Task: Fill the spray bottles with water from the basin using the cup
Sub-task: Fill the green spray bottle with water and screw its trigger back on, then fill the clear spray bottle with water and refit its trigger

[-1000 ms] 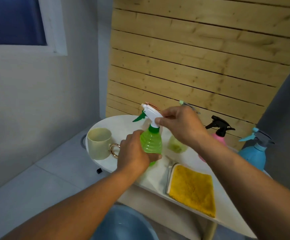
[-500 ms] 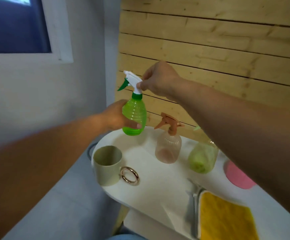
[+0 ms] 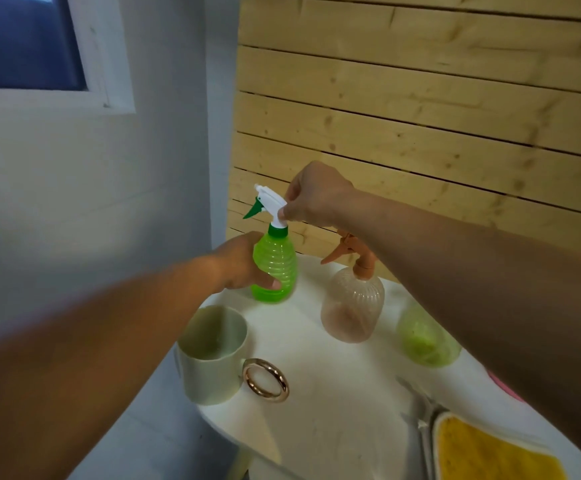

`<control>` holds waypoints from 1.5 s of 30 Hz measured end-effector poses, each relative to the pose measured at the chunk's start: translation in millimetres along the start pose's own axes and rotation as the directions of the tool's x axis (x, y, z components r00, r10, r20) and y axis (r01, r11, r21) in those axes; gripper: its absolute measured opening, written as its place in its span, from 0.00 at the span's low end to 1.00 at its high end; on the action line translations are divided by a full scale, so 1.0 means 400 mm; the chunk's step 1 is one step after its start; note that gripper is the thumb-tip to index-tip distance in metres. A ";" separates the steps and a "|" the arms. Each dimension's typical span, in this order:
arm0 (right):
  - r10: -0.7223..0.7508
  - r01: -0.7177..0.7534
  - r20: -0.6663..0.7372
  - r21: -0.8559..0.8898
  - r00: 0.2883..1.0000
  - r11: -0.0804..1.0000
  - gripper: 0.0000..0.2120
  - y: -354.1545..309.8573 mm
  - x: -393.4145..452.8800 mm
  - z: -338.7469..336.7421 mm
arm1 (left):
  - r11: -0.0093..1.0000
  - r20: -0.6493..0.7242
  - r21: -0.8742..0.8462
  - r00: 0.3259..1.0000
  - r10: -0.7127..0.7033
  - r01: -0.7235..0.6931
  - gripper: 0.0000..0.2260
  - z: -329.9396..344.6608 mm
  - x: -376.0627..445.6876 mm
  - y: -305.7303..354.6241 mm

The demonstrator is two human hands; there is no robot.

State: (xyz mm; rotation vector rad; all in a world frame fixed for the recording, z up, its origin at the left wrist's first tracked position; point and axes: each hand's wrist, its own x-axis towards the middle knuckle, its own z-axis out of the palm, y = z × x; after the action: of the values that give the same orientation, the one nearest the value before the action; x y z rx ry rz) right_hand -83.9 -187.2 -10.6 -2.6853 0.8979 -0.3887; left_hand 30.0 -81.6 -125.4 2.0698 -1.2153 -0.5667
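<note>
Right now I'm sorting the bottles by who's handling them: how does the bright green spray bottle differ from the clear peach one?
The green spray bottle is gripped by the left hand at its body while the right hand pinches its white head; the peach spray bottle stands untouched on the white table. The green bottle is vivid and slimmer; the peach bottle is pale, see-through and rounder. Both stand upright with ribbed bodies and heads still on.

A plain domestic corner, likely a home utility space: pale painted wall with a white-framed window [image 3: 102,57], light pine plank panelling [image 3: 420,98], and a small white table [image 3: 334,410] bearing a pale green ceramic mug [image 3: 213,355] (gold ring handle) and a yellow microfibre cloth [image 3: 490,455].
</note>
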 end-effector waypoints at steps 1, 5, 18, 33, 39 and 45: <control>0.000 0.000 0.010 -0.008 1.000 1.000 0.10 0.003 0.001 0.003 | 1.000 0.000 0.013 1.000 -0.006 0.006 0.35 0.004 0.003 -0.004; 0.000 0.000 0.023 -0.020 1.000 1.000 0.10 0.016 0.005 0.022 | 0.999 0.004 0.027 1.000 -0.021 0.021 0.36 0.017 0.011 -0.014; -0.023 0.021 0.074 0.032 0.997 0.999 0.17 0.036 0.028 0.014 | 1.000 0.012 0.017 1.000 -0.001 0.001 0.31 0.028 0.006 -0.002; 0.204 -0.064 0.357 -0.366 0.911 0.928 0.17 0.119 -0.071 -0.143 | 0.994 -0.057 0.007 0.993 -0.104 0.105 0.36 0.046 0.002 0.003; 0.178 -0.055 0.285 -0.390 0.942 0.919 0.14 0.135 -0.070 -0.106 | 0.985 -0.093 0.013 0.981 -0.170 0.172 0.48 0.045 0.004 -0.014; 0.212 -0.087 0.286 -0.393 0.934 0.915 0.13 0.112 -0.085 -0.142 | 0.978 -0.064 0.002 0.976 -0.208 0.208 0.56 0.003 -0.029 0.026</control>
State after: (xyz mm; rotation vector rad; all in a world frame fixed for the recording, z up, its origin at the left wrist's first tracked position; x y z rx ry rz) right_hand -153.5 -210.9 20.6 -2.8603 1.1622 0.2867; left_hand 17.6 -75.5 -118.5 2.2212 -0.9731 -0.5869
